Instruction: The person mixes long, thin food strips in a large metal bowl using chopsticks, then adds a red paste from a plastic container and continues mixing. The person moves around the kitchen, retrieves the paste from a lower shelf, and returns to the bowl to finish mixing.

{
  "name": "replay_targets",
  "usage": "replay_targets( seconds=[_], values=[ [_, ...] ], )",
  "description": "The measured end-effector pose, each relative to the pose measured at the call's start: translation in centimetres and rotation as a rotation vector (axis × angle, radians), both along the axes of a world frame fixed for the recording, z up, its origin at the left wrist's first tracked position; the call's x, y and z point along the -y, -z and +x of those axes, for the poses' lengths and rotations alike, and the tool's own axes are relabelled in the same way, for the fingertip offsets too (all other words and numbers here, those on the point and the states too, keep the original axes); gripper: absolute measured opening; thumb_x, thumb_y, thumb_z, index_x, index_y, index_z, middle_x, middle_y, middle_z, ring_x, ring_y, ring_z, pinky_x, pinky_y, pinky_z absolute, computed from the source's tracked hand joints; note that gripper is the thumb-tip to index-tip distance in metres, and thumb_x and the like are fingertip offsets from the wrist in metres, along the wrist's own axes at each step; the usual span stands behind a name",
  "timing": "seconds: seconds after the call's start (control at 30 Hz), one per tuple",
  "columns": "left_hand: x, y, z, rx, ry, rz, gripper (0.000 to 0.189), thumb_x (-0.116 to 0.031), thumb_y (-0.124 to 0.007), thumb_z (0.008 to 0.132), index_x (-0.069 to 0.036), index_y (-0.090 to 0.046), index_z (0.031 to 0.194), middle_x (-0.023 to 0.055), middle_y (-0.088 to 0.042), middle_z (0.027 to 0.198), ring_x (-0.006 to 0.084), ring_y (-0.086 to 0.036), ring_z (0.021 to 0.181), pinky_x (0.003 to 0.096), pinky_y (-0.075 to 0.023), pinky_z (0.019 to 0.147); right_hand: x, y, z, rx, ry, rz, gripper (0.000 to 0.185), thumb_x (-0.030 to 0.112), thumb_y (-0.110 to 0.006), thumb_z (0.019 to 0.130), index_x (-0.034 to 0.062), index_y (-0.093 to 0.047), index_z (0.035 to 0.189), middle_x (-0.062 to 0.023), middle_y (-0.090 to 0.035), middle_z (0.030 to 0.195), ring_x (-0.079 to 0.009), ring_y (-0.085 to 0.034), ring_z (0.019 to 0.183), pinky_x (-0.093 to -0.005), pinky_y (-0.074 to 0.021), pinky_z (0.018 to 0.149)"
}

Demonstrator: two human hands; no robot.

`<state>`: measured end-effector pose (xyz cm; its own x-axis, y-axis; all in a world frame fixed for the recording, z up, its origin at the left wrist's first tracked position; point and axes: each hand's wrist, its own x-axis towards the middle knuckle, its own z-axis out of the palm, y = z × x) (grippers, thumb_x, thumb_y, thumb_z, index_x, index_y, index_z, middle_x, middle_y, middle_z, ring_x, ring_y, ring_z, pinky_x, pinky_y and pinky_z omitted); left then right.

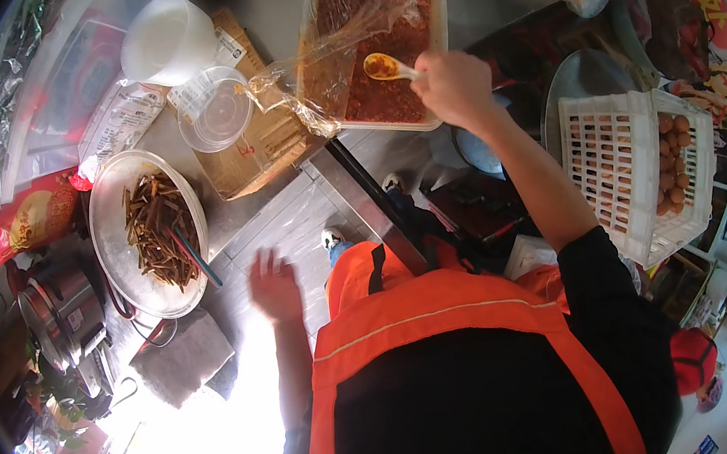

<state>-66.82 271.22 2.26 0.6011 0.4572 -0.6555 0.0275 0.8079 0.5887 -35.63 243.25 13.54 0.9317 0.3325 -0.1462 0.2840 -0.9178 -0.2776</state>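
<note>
My right hand [457, 85] grips a small light-coloured spoon [384, 67] by its handle, with orange-red residue in the bowl. The spoon is above a rectangular plastic tub [439, 17] of red, oily chilli sauce [381, 97]. Crumpled clear plastic film [339, 44] lies partly across the tub. My left hand [275, 285] hangs over the floor with its fingers apart, holding nothing. To its upper left, a round white basin [112, 260] holds brown strips of food [161, 236], with a pair of green chopsticks [199, 259] leaning in it.
Left of the tub are a cardboard box [250, 152], a clear round lid [217, 112] and white plastic bowls [167, 43]. A white plastic crate [611, 173] of brown eggs stands at right. A pot [65, 314] and a red packet [34, 212] are at left.
</note>
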Motion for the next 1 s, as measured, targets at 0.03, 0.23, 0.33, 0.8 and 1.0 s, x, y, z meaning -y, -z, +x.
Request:
replay_targets(
  seconds=[0.03, 0.23, 0.33, 0.8, 1.0],
  values=[
    [-1.9, -1.3, -0.3, -0.014, -0.124, 0.050, 0.055, -0.042, -0.045, 0.092, -0.002, -0.043, 0.131, 0.0147, -0.048, 0.125, 0.0236, -0.050, 0.103, 0.0375, -0.0416, 0.088, 0.4, 0.2, 0.2, 0.084, 0.049, 0.097, 0.013, 0.015, -0.064, 0.076, 0.0069, -0.067, 0.085, -0.0127, -0.067, 0.080, -0.0309, -0.065, 0.076, -0.0416, -0.0504, 0.064],
    [-10.7, -4.9, 0.2, -0.174, -0.374, 0.040, 0.063, -0.049, -0.056, 0.086, -0.002, -0.046, 0.126, 0.0151, -0.052, 0.122, 0.0242, -0.055, 0.100, 0.0342, -0.0466, 0.083, -1.0, 3.5, -0.3, 0.239, -0.137, 0.450, 0.011, 0.017, -0.065, 0.079, 0.0066, -0.063, 0.081, -0.0131, -0.064, 0.079, -0.0335, -0.062, 0.074, -0.0425, -0.0490, 0.066],
    [-13.7, -2.7, -0.6, -0.091, -0.249, 0.054, 0.041, -0.026, -0.052, 0.087, 0.003, -0.049, 0.116, 0.0171, -0.057, 0.114, 0.0266, -0.058, 0.102, 0.0401, -0.0507, 0.081, -1.4, 3.1, -2.2, 0.143, -0.165, 0.558, 0.014, 0.017, -0.064, 0.080, 0.0038, -0.064, 0.084, -0.0141, -0.064, 0.075, -0.0332, -0.062, 0.070, -0.0414, -0.0486, 0.063],
    [-11.1, -5.7, -11.4, -0.154, 0.375, 0.813, 0.055, -0.017, -0.043, 0.087, 0.004, -0.032, 0.136, 0.0299, -0.042, 0.131, 0.0430, -0.050, 0.115, 0.0478, -0.0456, 0.095, 1.3, 3.6, -0.9, 0.230, 0.075, 0.500, 0.016, 0.016, -0.066, 0.079, 0.0015, -0.065, 0.085, -0.0130, -0.064, 0.070, -0.0272, -0.063, 0.063, -0.0373, -0.0480, 0.058],
    [-6.7, -11.3, -8.3, -0.050, 0.157, 0.346, 0.069, -0.025, -0.043, 0.085, 0.002, -0.019, 0.143, 0.0357, -0.038, 0.131, 0.0423, -0.056, 0.106, 0.0456, -0.0513, 0.087, -0.8, 3.1, -4.6, 0.127, -0.091, 0.504, 0.014, 0.017, -0.065, 0.081, 0.0040, -0.066, 0.085, -0.0147, -0.064, 0.076, -0.0321, -0.064, 0.071, -0.0386, -0.0491, 0.063]
  ],
)
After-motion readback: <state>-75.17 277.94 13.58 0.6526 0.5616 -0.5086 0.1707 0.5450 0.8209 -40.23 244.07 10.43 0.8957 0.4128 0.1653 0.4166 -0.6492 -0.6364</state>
